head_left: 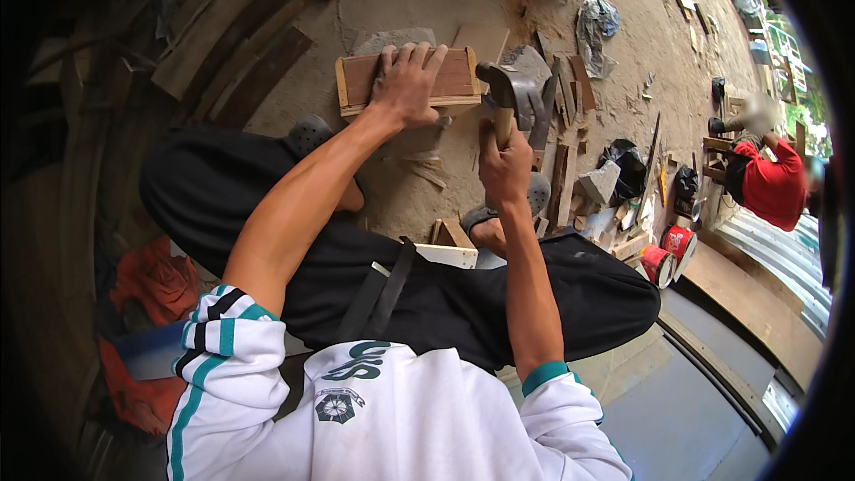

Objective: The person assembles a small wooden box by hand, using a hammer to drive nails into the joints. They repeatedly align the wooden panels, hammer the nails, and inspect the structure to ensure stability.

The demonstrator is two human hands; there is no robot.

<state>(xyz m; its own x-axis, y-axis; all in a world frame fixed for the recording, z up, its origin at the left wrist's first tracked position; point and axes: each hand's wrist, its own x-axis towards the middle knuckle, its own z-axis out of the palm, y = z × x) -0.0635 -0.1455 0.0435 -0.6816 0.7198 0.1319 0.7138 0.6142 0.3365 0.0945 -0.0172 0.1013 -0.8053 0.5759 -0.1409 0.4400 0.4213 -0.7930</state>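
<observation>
A small wooden box (356, 78) with a reddish-brown panel and pale yellowish end strips rests ahead of me. My left hand (408, 87) lies across its right half, fingers hooked over the far edge, pressing and gripping it. Just right of the box, my right hand (506, 160) is closed round the wooden handle of a claw hammer (509, 89). The dark hammer head is raised beside the box's right end, close to it; whether they touch I cannot tell. What supports the box from below is mostly hidden, though a grey block (392, 40) shows behind it.
Wood offcuts (563, 178) litter the dirt floor to the right, near a black plastic bag (626, 169) and red cans (661, 265). Planks (214, 44) are piled at left. A pale wooden piece (450, 255) lies between my legs. A person in red (770, 183) sits at far right.
</observation>
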